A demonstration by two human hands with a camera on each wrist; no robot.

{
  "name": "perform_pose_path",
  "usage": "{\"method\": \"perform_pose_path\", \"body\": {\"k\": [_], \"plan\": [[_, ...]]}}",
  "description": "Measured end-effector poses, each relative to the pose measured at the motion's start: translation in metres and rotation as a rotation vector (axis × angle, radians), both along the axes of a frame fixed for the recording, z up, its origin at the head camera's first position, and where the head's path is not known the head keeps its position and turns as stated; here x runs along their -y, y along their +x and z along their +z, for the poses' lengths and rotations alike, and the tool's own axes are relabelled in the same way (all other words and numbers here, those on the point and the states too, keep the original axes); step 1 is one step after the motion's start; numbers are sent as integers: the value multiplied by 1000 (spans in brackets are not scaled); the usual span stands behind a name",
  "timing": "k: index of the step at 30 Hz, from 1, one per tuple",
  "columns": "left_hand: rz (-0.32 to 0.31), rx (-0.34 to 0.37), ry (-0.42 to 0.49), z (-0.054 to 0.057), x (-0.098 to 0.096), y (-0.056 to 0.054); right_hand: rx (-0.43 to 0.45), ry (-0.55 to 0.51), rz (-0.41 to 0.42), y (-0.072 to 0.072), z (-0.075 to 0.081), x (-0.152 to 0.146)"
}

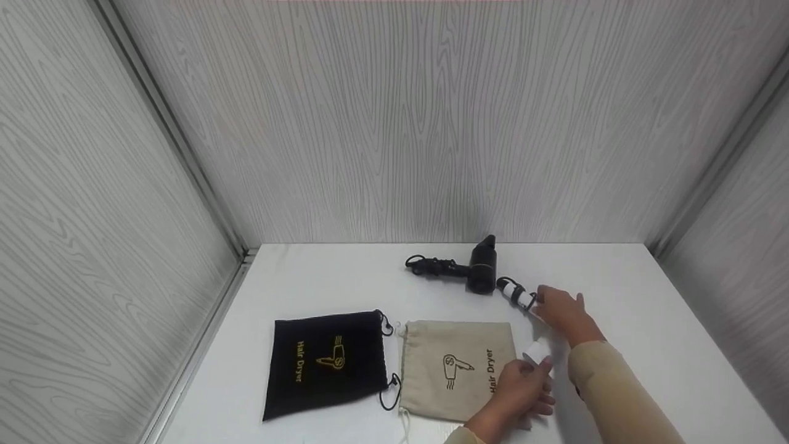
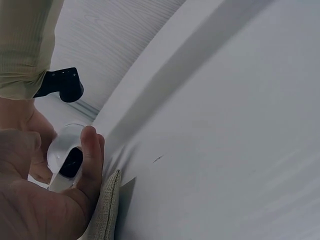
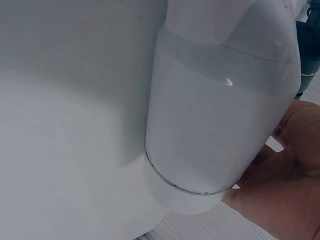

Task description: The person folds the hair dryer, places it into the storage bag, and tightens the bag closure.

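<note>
Head view: your left hand (image 1: 521, 387) is clamped on the near end of a glossy white, cylindrical hair dryer (image 1: 536, 350), at the right of the scene, just beside the right edge of a beige cloth drawstring bag (image 1: 425, 370). Your right hand (image 1: 566, 313) is farther off, its fingers curled on the same dryer where handle and barrel meet. The handle points far and left, wrapped in a thin black cord (image 1: 516, 293). In the left wrist view, you have the dryer's dark oval opening (image 2: 72, 162) between your thumb and fingers; in the right wrist view, a thin silver ring (image 3: 175, 186) circles the barrel.

Left of the beige bag lies a black cloth drawstring bag (image 1: 283, 357) with gold lettering. A matte black hair dryer (image 1: 482, 268) lies at the far side of the smooth white table (image 1: 647, 345), its handle pointing left, near the white one's cord.
</note>
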State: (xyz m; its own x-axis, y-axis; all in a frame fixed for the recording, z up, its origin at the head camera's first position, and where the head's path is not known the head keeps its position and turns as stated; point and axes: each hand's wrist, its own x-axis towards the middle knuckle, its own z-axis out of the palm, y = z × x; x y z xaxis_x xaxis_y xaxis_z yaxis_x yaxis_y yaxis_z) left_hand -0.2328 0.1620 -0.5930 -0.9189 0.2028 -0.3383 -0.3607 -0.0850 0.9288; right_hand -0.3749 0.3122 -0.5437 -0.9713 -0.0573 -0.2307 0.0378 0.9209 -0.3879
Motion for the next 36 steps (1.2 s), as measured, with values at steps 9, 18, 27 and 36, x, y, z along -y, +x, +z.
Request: {"method": "perform_pose_path", "body": {"k": [9,18,27,36], "plan": [[33,1,8,3,-5,-3,-38,67,64,8,8,-1],[69,6,51,1,-1,2,-39,119,89,17,-1,1],[83,-53,74,1,1,0,-35,58,82,20,-2,-8],[112,-129,107,4,2,-4,17,-70,5,26,8,-21]]}}
